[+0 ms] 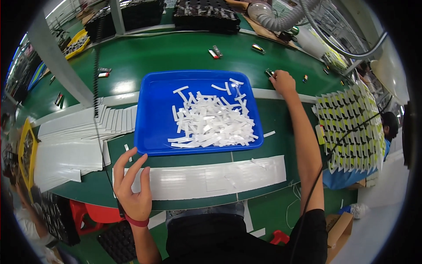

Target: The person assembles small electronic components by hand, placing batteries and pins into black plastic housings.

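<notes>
At the far side of the bench, my right hand (283,82) reaches to the green belt with its fingers closed on a small dark and silver piece (269,72), whose kind is too small to make out. My left hand (132,185) is raised with spread fingers and holds nothing, over the left end of a white backing sheet (215,177). In front of me a blue tray (145,112) carries a loose heap of short white paper strips (215,121). A single white strip (269,133) lies beside the tray's right side.
Fanned white sheets (66,152) cover the bench at left. Small parts (214,53) are scattered along the green belt (162,50). A rack of yellow-green and black pieces (349,132) stands at right. A coiled cord (96,79) hangs at left, near a metal post (66,66).
</notes>
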### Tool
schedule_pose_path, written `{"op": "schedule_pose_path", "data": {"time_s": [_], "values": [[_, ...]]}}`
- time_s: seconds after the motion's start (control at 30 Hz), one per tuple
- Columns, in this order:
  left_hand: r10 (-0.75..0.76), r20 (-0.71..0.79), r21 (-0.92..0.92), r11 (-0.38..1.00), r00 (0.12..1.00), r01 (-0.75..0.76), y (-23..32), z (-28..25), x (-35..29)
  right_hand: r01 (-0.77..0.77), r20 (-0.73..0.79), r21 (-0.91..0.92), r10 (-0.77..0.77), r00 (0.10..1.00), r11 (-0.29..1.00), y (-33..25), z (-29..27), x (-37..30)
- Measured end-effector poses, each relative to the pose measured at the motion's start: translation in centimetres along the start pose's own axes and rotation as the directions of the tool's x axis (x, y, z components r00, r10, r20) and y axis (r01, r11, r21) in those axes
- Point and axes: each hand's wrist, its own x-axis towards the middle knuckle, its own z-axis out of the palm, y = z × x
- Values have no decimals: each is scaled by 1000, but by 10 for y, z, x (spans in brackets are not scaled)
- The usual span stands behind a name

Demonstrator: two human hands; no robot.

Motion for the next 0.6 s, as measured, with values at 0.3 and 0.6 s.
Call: {"op": "schedule_pose_path", "data": {"time_s": [0.3, 0.6], "values": [[30, 60, -228, 973, 998, -16, 21, 0, -9, 45, -83, 452, -8, 997, 891, 6, -53, -27], [11, 694, -654, 427, 720, 624, 46, 41, -25, 407, -227, 815, -419, 879, 413, -115, -127, -245]]}}
